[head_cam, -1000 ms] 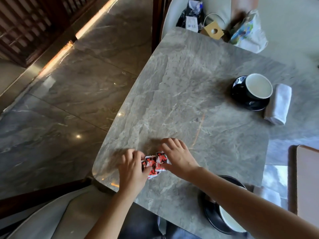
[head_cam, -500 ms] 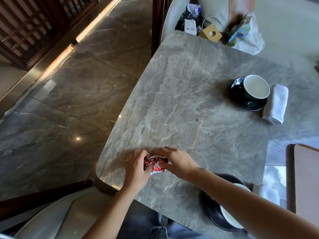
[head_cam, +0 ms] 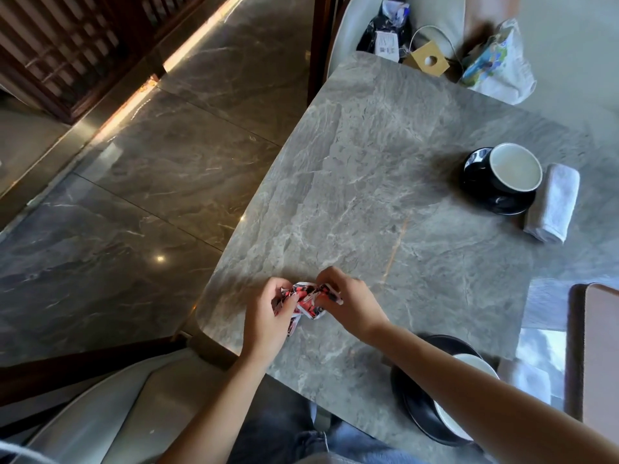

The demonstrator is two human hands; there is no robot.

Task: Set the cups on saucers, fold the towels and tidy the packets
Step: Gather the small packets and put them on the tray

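Several red-and-white packets are bunched together near the grey marble table's front left corner. My left hand grips them from the left and my right hand pinches them from the right, lifting them slightly. A black cup with a white inside stands on a black saucer at the far right, with a rolled white towel beside it. A second cup on a black saucer sits at the near edge, partly hidden by my right forearm. Another white towel lies right of it.
A chair at the far end holds a black bag, a small cardboard box and a printed white bag. A brown board lies at the right edge. A pale chair seat is at lower left, above a polished stone floor.
The packets lay flat and spread between my hands a second ago; my hands have drawn together and gathered them into a bunch, raised a little off the table.
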